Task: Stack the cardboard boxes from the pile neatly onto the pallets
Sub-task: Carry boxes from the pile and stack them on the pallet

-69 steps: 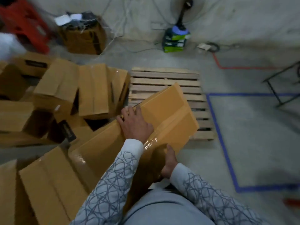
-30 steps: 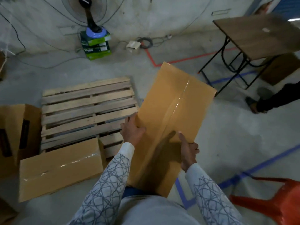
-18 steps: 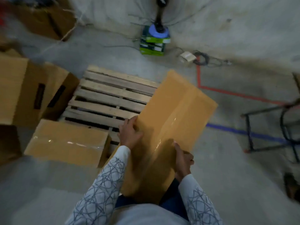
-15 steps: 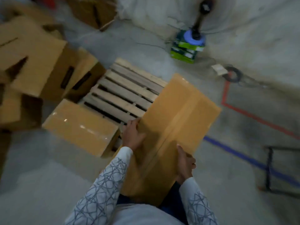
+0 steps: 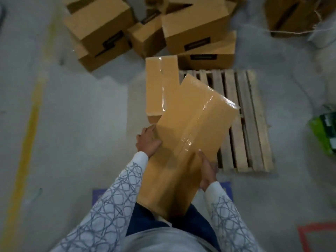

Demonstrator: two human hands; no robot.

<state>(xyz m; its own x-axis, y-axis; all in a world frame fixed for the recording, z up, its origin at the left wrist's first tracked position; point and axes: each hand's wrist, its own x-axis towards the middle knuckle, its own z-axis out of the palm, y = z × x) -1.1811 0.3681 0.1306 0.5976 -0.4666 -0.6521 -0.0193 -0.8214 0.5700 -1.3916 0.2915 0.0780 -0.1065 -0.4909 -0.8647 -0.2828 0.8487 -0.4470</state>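
I hold a taped tan cardboard box [image 5: 190, 135] in front of my body, tilted, its far end over the near left part of the wooden pallet [image 5: 245, 120]. My left hand [image 5: 147, 140] grips its left edge, thumb on top. My right hand [image 5: 207, 170] holds its right side from below, thumb on the top face. A second taped box [image 5: 158, 88] lies along the pallet's left edge, partly under the one I carry. The pile of boxes [image 5: 145, 28] sits beyond the pallet.
Bare concrete floor spreads to the left with a yellow line [image 5: 31, 128]. A green object [image 5: 325, 135] is at the right edge. Blue tape [image 5: 96, 195] and orange tape [image 5: 316, 233] mark the floor near my feet. Another brown box [image 5: 294, 13] stands far right.
My view has swung round: the pallet now lies ahead and right with the pile behind it. The box stays in both hands, now lower over the pallet's near left part.
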